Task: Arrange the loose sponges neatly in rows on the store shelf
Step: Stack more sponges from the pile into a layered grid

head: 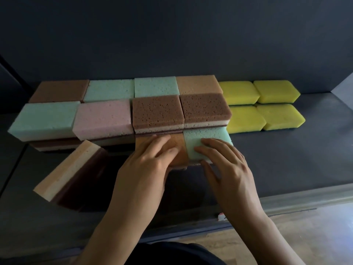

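Your left hand (145,165) lies flat, fingers straight, pressing the top of an orange sponge (179,149). Your right hand (227,169) presses the green sponge (194,138) beside it, fingers spread on top, thumb against its front edge (neither hand curls round anything). Both sponges lie flat, coloured face up, sides touching, on the dark shelf (286,150) just in front of the brown-topped stacks (158,109). A loose orange sponge (70,173) to the left stands on edge, long axis running diagonally from front-left to back-right.
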`<action>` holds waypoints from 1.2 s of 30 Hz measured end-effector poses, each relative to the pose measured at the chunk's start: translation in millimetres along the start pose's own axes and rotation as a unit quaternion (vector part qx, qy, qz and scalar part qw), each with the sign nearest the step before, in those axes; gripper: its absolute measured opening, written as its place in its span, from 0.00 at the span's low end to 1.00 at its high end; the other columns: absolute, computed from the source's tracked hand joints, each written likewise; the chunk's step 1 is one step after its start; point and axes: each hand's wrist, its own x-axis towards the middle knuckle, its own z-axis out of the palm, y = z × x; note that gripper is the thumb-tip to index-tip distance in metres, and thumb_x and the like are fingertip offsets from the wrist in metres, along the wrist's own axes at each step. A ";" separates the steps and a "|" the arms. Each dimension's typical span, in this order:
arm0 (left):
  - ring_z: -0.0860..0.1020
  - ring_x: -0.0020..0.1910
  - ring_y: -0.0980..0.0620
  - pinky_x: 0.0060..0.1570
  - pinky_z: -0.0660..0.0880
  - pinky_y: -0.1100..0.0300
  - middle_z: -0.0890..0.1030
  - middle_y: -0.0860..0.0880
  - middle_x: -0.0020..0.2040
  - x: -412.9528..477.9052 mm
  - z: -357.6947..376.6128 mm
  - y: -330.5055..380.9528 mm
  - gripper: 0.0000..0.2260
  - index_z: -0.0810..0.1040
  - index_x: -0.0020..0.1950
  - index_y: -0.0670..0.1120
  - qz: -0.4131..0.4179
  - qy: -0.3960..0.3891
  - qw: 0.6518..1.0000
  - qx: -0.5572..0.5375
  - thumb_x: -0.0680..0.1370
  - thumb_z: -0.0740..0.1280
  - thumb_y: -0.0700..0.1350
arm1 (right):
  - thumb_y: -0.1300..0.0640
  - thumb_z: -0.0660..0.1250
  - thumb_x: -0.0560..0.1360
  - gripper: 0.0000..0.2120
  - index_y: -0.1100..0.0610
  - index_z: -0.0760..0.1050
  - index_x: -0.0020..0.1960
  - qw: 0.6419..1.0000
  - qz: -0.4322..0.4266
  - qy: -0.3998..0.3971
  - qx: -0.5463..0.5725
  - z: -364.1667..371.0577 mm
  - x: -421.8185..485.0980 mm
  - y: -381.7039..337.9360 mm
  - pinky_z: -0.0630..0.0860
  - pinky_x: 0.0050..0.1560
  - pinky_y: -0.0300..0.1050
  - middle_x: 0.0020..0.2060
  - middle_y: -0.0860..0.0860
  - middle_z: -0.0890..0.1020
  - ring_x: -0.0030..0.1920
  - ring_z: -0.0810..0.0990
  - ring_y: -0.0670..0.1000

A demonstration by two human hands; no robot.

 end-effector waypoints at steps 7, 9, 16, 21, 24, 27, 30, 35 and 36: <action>0.73 0.67 0.49 0.57 0.75 0.55 0.74 0.52 0.69 2.1 -0.9 -0.9 0.28 0.79 0.65 0.50 -0.005 -0.001 1.000 -0.013 0.68 0.75 0.33 | 0.63 0.71 0.74 0.14 0.55 0.81 0.58 1.000 -0.005 -0.014 0.004 -3.4 2.6 0.9 0.74 0.64 0.53 0.62 0.49 0.80 0.65 0.76 0.51; 0.73 0.67 0.49 0.57 0.75 0.55 0.74 0.52 0.69 2.2 -0.3 -1.4 0.28 0.79 0.65 0.50 -0.006 0.000 1.000 -0.016 0.68 0.75 0.32 | 0.63 0.71 0.74 0.14 0.54 0.81 0.59 1.000 -0.006 -0.018 -0.001 -3.8 1.7 1.0 0.74 0.64 0.52 0.62 0.49 0.79 0.65 0.75 0.51; 0.74 0.67 0.45 0.60 0.76 0.49 0.77 0.49 0.67 6.2 5.0 0.1 0.26 0.81 0.63 0.49 0.002 0.025 1.000 0.006 0.68 0.72 0.30 | 0.64 0.71 0.74 0.13 0.54 0.82 0.58 1.000 -0.013 -0.011 -0.004 -2.3 5.1 0.8 0.74 0.62 0.52 0.61 0.49 0.80 0.63 0.77 0.52; 0.73 0.67 0.43 0.58 0.76 0.47 0.78 0.48 0.66 4.4 4.6 0.8 0.23 0.81 0.63 0.47 0.018 0.039 0.999 0.033 0.70 0.67 0.32 | 0.62 0.70 0.75 0.13 0.52 0.81 0.58 0.999 -0.010 -0.016 -0.027 -4.0 5.8 -2.6 0.72 0.64 0.48 0.61 0.48 0.80 0.64 0.76 0.51; 0.73 0.67 0.43 0.59 0.73 0.47 0.77 0.48 0.67 4.8 4.5 -1.1 0.23 0.80 0.64 0.48 0.023 0.030 0.998 0.050 0.70 0.72 0.34 | 0.62 0.73 0.73 0.15 0.52 0.81 0.59 0.998 -0.003 -0.038 -0.044 -7.7 5.7 -5.8 0.71 0.63 0.47 0.62 0.48 0.80 0.63 0.76 0.51; 0.72 0.67 0.43 0.61 0.72 0.46 0.77 0.48 0.67 0.9 -2.6 -5.0 0.22 0.80 0.64 0.49 0.037 0.019 0.997 0.070 0.70 0.76 0.40 | 0.58 0.73 0.73 0.15 0.52 0.80 0.59 0.997 0.004 -0.060 -0.047 -15.2 9.0 -12.7 0.75 0.61 0.53 0.62 0.48 0.79 0.62 0.77 0.52; 0.74 0.64 0.45 0.59 0.74 0.48 0.78 0.47 0.64 -12.3 -18.7 -11.9 0.20 0.81 0.60 0.47 0.050 0.036 0.996 0.059 0.69 0.76 0.44 | 0.55 0.71 0.74 0.13 0.52 0.81 0.59 0.998 0.012 -0.050 -0.023 -22.9 13.1 -27.2 0.76 0.58 0.57 0.61 0.49 0.79 0.62 0.76 0.52; 0.77 0.61 0.47 0.58 0.75 0.48 0.79 0.48 0.62 -44.8 -53.4 -41.8 0.18 0.81 0.59 0.46 0.033 0.097 0.993 0.057 0.71 0.74 0.46 | 0.55 0.71 0.75 0.12 0.52 0.80 0.59 0.999 -0.022 -0.039 0.023 -16.6 18.7 -71.7 0.76 0.58 0.52 0.60 0.47 0.79 0.62 0.76 0.50; 0.77 0.60 0.47 0.59 0.75 0.49 0.79 0.49 0.61 -50.4 -58.6 -49.8 0.18 0.81 0.60 0.45 0.028 0.111 0.992 0.061 0.71 0.74 0.46 | 0.55 0.71 0.75 0.12 0.53 0.80 0.59 0.998 -0.031 -0.045 0.027 -12.8 20.6 -80.2 0.76 0.58 0.52 0.60 0.47 0.79 0.62 0.76 0.50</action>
